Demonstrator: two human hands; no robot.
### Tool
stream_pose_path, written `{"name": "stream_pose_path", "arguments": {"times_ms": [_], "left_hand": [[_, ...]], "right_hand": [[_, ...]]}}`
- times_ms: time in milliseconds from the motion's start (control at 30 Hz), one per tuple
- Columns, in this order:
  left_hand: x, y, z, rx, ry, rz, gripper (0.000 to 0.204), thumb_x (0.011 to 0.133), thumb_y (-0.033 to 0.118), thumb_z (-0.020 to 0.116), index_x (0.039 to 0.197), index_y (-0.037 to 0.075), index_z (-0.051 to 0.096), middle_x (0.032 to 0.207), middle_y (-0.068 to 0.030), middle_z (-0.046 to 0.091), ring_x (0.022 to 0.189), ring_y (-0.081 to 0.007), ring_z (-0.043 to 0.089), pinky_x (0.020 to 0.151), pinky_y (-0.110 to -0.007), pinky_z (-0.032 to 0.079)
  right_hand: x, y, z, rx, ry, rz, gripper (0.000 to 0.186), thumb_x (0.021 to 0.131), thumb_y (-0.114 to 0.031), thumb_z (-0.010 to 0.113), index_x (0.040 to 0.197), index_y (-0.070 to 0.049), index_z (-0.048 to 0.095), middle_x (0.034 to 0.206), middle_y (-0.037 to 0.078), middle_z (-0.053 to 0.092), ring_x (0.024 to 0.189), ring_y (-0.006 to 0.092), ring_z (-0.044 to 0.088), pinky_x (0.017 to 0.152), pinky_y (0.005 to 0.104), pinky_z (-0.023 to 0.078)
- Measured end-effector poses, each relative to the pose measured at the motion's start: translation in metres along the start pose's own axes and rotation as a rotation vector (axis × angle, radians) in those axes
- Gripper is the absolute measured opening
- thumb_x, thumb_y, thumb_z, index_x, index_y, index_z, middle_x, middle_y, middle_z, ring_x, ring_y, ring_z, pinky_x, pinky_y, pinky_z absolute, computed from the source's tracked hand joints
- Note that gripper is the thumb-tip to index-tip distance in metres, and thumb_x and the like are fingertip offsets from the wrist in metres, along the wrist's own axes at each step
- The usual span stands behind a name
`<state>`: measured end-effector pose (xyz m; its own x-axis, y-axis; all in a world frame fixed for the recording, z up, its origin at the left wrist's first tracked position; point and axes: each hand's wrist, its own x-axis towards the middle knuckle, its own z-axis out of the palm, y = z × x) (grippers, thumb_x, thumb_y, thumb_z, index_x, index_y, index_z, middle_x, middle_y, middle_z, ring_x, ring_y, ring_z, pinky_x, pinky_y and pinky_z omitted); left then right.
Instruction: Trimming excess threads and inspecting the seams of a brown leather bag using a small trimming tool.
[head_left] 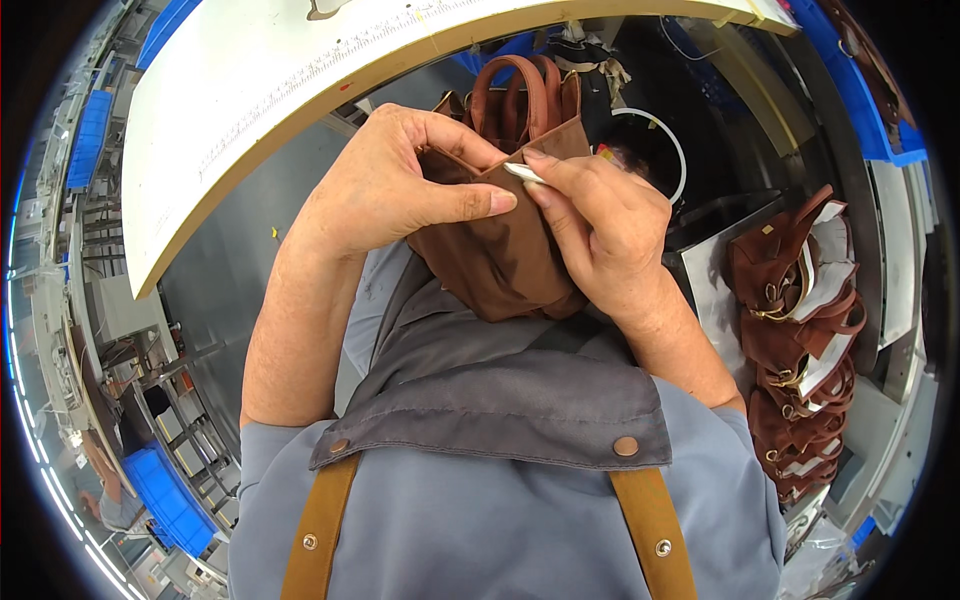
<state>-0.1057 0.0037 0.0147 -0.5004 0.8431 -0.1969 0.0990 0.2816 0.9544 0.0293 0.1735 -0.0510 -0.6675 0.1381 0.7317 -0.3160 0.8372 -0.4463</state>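
A brown handbag (pixel 500 255) with smooth fabric sides rests on my lap, its two reddish-brown leather handles (pixel 530 95) standing up at the far side. My left hand (pixel 405 185) grips the bag's upper edge, the thumb outside and the index finger over the rim; its other fingers are hidden. Between the thumb and fingers of my right hand (pixel 605 215) is a small white flat piece (pixel 522 172) with a pointed end. Its tip meets the fabric at the bag's edge, close to my left fingertips. What the piece is made of I cannot tell.
A white curved-looking worktable (pixel 250 110) with a printed ruler lies ahead and to the left. Several brown leather bags (pixel 795 300) stand in a row at the right. A white ring (pixel 683 160) sits beyond my right hand. Blue bins (pixel 170 495) are at the sides.
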Motion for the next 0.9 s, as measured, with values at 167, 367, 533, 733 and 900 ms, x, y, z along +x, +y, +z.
{"name": "stream_pose_path", "arguments": {"times_ms": [167, 367, 533, 733, 900], "left_hand": [[-0.001, -0.002, -0.002, 0.041, 0.0, 0.016, 0.028, 0.073, 0.008, 0.086, 0.098, -0.002, 0.076, 0.082, -0.0053, 0.075, 0.073, -0.007, 0.066, 0.071, -0.022, 0.051], [-0.001, -0.005, -0.006, -0.041, -0.066, -0.042, 0.032, 0.077, 0.013, 0.084, 0.103, -0.002, 0.075, 0.082, -0.0042, 0.075, 0.073, -0.0063, 0.066, 0.071, -0.022, 0.051], [-0.001, -0.004, -0.007, 0.063, -0.058, -0.001, 0.035, 0.077, 0.014, 0.085, 0.106, -0.002, 0.074, 0.081, -0.002, 0.073, 0.072, -0.0053, 0.063, 0.071, -0.022, 0.049], [-0.002, -0.005, -0.005, 0.093, -0.042, 0.022, 0.034, 0.076, 0.012, 0.084, 0.106, -0.002, 0.074, 0.08, -0.0014, 0.072, 0.072, -0.0051, 0.063, 0.071, -0.022, 0.049], [-0.002, -0.003, -0.004, 0.078, -0.047, 0.005, 0.035, 0.076, 0.011, 0.084, 0.106, -0.002, 0.074, 0.079, -0.001, 0.072, 0.071, -0.0048, 0.062, 0.07, -0.021, 0.048]], "right_hand": [[0.002, 0.003, -0.003, 0.049, -0.026, 0.001, 0.021, 0.083, -0.014, 0.077, 0.103, -0.009, 0.073, 0.077, 0.001, 0.067, 0.059, 0.0155, 0.063, 0.049, 0.0281, 0.043], [0.005, 0.005, -0.011, 0.141, -0.059, 0.117, 0.027, 0.082, -0.015, 0.079, 0.107, -0.006, 0.072, 0.083, 0.005, 0.069, 0.067, 0.0197, 0.067, 0.057, 0.03, 0.052], [0.008, 0.003, -0.013, 0.154, -0.079, 0.076, 0.027, 0.083, -0.015, 0.078, 0.107, -0.006, 0.072, 0.083, 0.005, 0.069, 0.067, 0.0201, 0.067, 0.057, 0.0303, 0.052], [0.008, 0.002, -0.014, 0.142, -0.096, 0.089, 0.026, 0.083, -0.016, 0.078, 0.107, -0.007, 0.072, 0.082, 0.004, 0.069, 0.067, 0.0201, 0.067, 0.057, 0.0302, 0.051], [0.009, 0.003, -0.014, 0.126, -0.091, 0.081, 0.026, 0.083, -0.017, 0.078, 0.106, -0.008, 0.072, 0.081, 0.004, 0.069, 0.066, 0.02, 0.067, 0.057, 0.0303, 0.052]]}}
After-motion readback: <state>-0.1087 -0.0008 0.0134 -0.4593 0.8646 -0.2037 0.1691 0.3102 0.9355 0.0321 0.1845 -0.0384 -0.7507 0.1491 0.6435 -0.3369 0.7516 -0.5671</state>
